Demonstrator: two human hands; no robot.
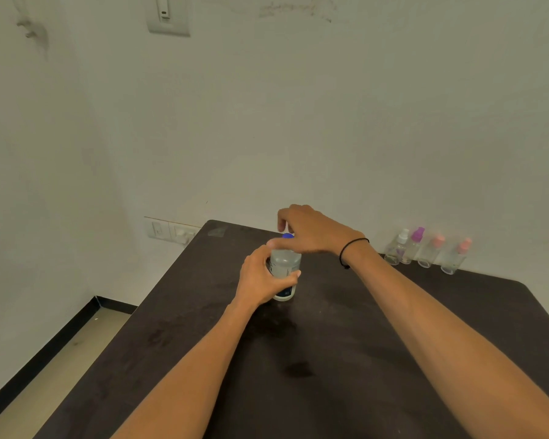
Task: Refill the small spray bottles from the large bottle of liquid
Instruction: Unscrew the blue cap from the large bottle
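Note:
A large clear bottle (285, 264) with a blue cap (287, 236) stands upright near the middle of the dark table (346, 359). My left hand (260, 280) grips its body from the left. My right hand (311, 231) is over the top, with fingers curled round the blue cap. Several small clear spray bottles stand in a row against the wall at the table's far right: one with a white top (397, 247), one with a purple top (413, 245), and two with pink tops (431, 251) (456, 256).
A wall socket (171, 231) sits just past the table's far left corner. The table's left edge drops to a beige floor (45, 375) with a black skirting. A switch plate (168, 14) is high on the wall.

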